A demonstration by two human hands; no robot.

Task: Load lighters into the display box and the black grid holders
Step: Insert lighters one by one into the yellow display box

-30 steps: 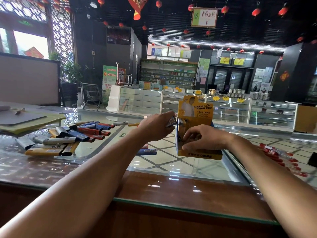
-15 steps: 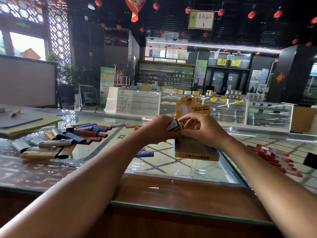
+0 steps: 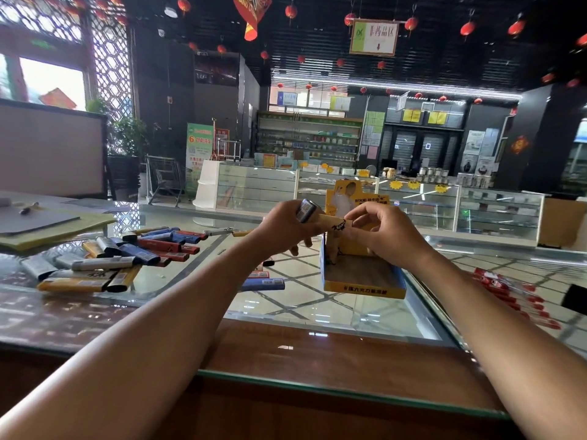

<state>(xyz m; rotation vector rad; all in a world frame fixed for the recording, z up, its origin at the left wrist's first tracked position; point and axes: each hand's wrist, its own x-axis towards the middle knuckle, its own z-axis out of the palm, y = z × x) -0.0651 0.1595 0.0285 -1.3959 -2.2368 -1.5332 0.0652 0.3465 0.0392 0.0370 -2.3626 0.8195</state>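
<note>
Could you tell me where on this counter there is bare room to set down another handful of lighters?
Free: the glass countertop between the yellow cardboard display box and the brown wooden front strip, and the middle of that strip itself. The box floor is mostly bare. Crowded: the loose lighter pile at left, the red-capped sticks at right.

Both arms are angling in from the bottom corners, left hand (image 3: 286,228) and right hand (image 3: 386,236) both pinching lighters (image 3: 333,222) mid-frame.

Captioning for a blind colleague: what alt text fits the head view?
Left hand and right hand hold a tan lighter together above a yellow display box on a glass counter; the left also grips a grey lighter.
</note>
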